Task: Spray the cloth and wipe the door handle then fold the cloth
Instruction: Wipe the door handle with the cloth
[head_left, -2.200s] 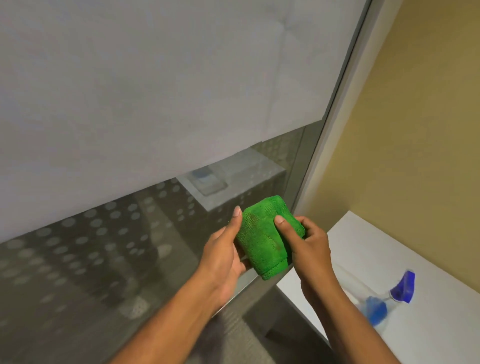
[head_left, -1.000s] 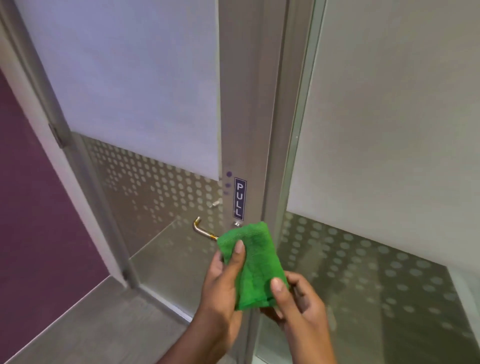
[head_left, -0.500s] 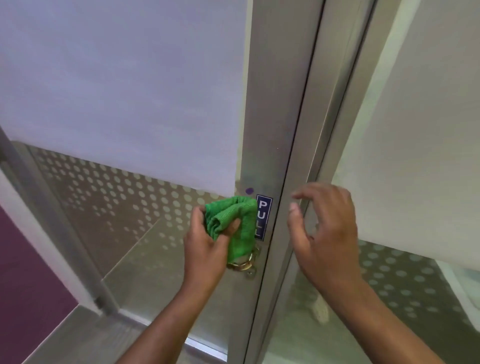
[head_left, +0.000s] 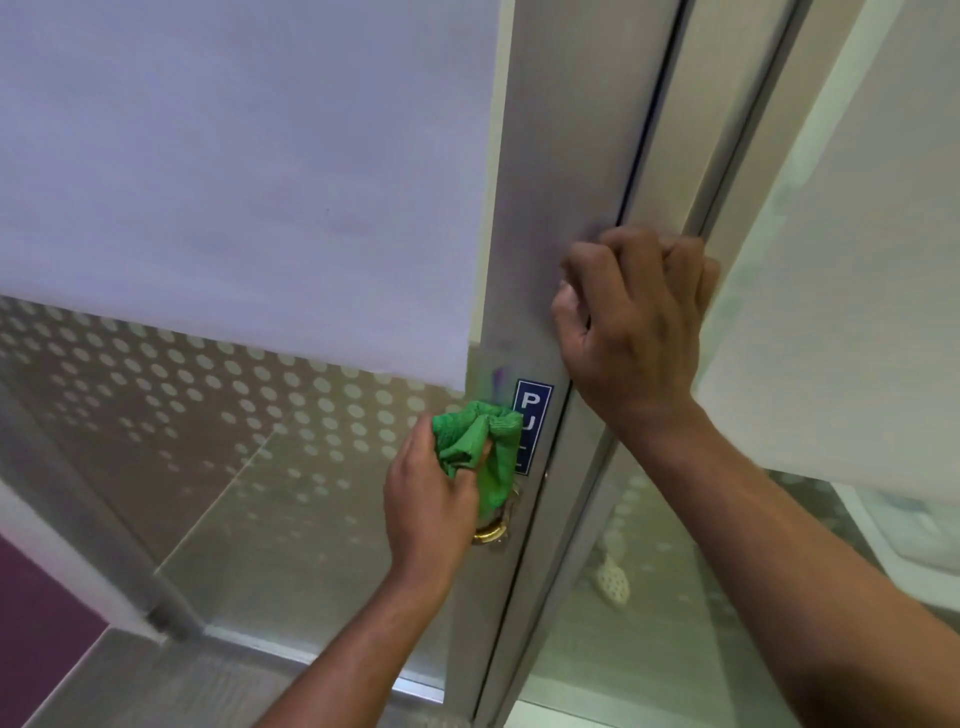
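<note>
The left hand (head_left: 431, 499) squeezes the bunched green cloth (head_left: 480, 449) against the gold door handle (head_left: 491, 529). The right hand (head_left: 631, 332) curls its fingers around the door edge (head_left: 644, 156). A blue sign (head_left: 531, 423) says "PULL", partly hidden by the cloth

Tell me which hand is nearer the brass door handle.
Left. The left hand presses the green cloth over the brass door handle; the right hand grips the door's edge, above and to the right.
</note>
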